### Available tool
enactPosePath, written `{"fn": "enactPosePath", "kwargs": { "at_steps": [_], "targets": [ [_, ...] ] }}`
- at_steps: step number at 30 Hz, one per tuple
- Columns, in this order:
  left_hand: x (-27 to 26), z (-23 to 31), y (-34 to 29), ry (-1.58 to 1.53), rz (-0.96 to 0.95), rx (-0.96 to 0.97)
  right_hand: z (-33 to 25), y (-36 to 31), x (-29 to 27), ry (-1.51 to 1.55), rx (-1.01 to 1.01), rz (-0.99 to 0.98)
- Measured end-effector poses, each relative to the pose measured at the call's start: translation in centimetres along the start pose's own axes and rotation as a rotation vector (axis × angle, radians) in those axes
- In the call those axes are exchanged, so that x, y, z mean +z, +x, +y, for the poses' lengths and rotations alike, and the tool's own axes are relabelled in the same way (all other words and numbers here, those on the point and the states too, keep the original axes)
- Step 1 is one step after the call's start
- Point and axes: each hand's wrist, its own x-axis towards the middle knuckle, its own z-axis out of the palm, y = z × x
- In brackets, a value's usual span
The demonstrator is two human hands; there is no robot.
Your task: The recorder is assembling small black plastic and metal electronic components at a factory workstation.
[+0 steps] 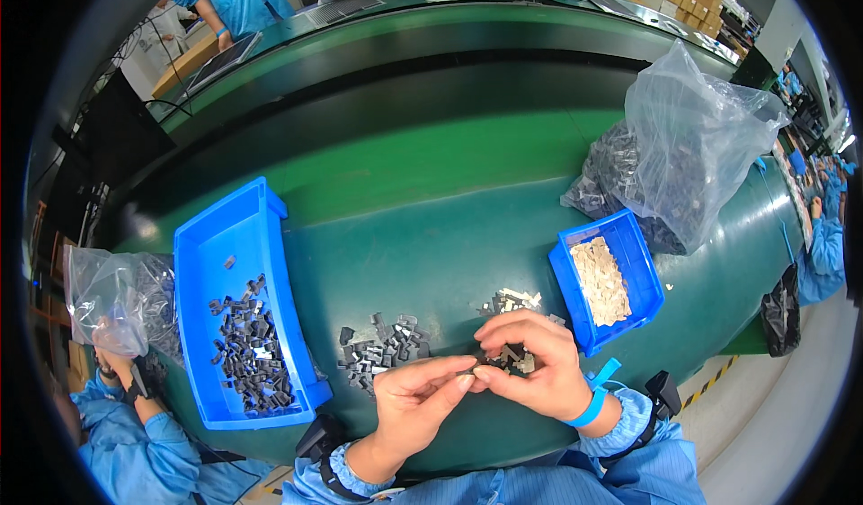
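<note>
My left hand [415,404] and my right hand [538,368] meet over the near edge of the green table, thumbs and forefingers pinched together. Whatever lies between the fingertips is mostly hidden and too small to name. Beside my left hand spreads a loose pile of small black plastic parts [387,347]. Just beyond my right hand is a mixed heap of small pale and dark pieces [514,302]. More such pieces [512,358] show under the curled right fingers; whether they rest in the palm or on the table I cannot tell.
A long blue bin [286,303] with black parts stands left. At right, a smaller blue bin [568,300] holds pale flat pieces, with a large clear bag [688,146] of dark parts behind it. A co-worker's hand [115,343] touches another clear bag [99,294] at far left.
</note>
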Motion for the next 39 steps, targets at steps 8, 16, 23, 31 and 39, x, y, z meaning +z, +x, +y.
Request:
{"fn": "enactPosePath", "kwargs": {
  "at_steps": [8, 16, 23, 31, 39],
  "targets": [
    [0.5, 0.5, 0.4, -0.088, -0.026, -0.066, 0.8, -0.6, -0.1, 0.470, 0.192, -0.104],
    [-0.1, 0.2, 0.2, 0.072, -0.035, -0.108, 0.2, -0.5, -0.3, 0.732, 0.530, -0.238],
    [0.9, 0.9, 0.3, 0.703, -0.107, 0.138, 1.2, -1.2, 0.0, 0.529, 0.532, -0.230],
    [-0.6, 0.9, 0.3, -0.188, -0.027, -0.231, 0.2, -0.5, 0.4, 0.862, 0.551, -0.178],
    [-1.0, 0.7, 0.3, -0.424, -0.077, -0.430, 0.9, -1.2, 0.5, 0.687, 0.311, -0.154]
  ]
}}
